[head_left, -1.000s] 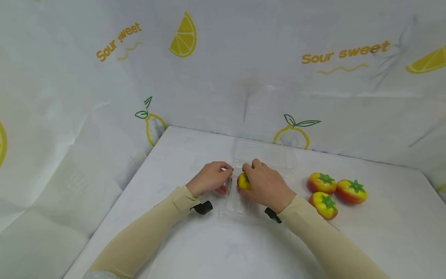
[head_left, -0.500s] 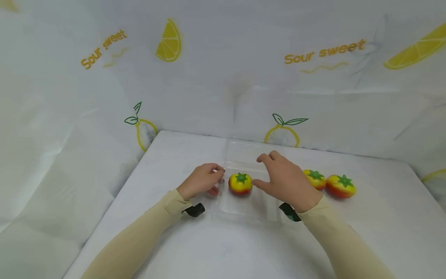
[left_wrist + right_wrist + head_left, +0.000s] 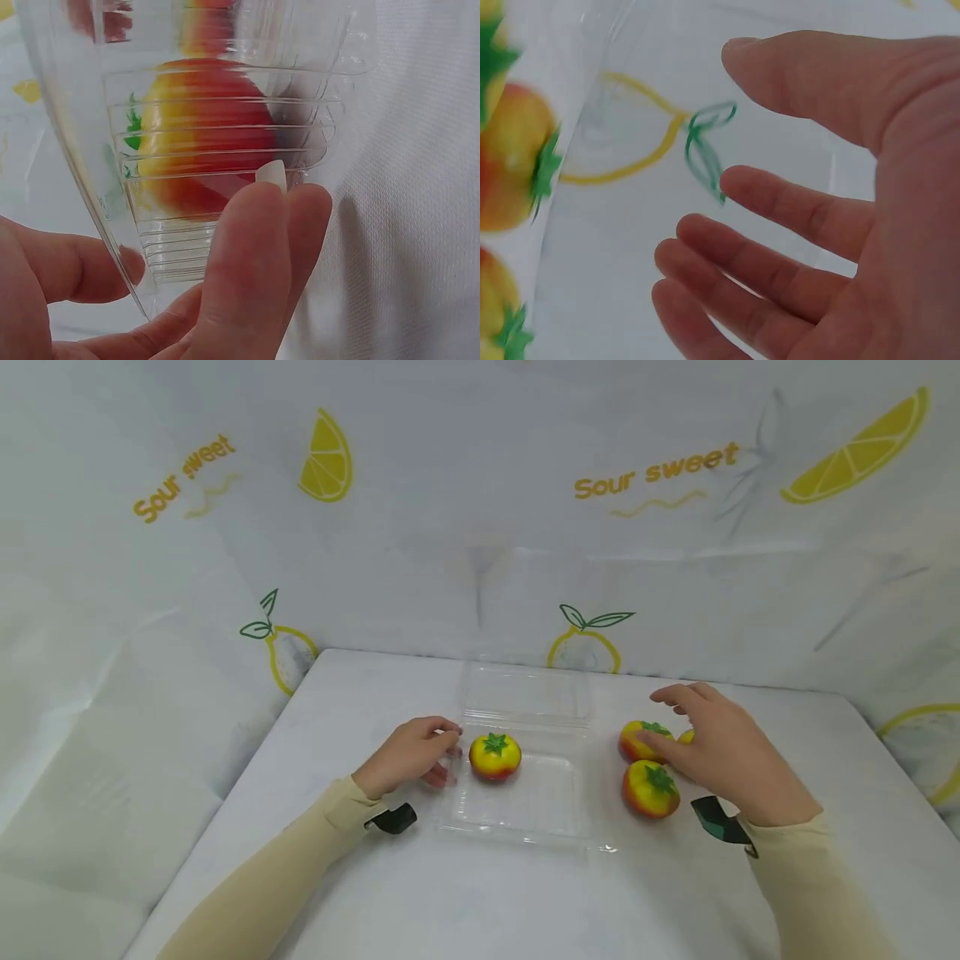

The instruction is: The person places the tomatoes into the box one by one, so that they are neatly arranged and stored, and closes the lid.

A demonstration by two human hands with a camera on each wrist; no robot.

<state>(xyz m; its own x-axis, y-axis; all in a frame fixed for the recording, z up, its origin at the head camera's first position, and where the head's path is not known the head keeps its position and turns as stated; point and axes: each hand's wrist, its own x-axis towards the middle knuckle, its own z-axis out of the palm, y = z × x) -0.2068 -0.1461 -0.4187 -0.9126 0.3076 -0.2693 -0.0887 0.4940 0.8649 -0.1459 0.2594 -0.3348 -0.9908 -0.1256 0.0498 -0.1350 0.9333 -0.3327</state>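
Note:
A clear plastic clamshell box (image 3: 540, 797) lies with its lid folded back. At its left end sits a yellow-red toy fruit (image 3: 495, 756) with a green star-shaped leaf cap. My left hand (image 3: 408, 752) pinches the box's left side; in the left wrist view a finger and the thumb lie on either side of the rim, and the fruit (image 3: 202, 135) shows through the ridged wall. My right hand (image 3: 720, 752), fingers spread and holding nothing, hovers by three more such fruits. Two are the rear fruit (image 3: 637, 742) and the front fruit (image 3: 651, 789); the third is mostly hidden behind the hand.
The box's lid (image 3: 525, 692) lies flat toward the back of the white table (image 3: 510, 893). Behind and to the left rises a white backdrop (image 3: 420, 568) printed with lemons and lettering.
My right hand has let go of the fruit in the box and moved right, to the other fruits. My left hand stays at the box's side. The head view has turned rightward.

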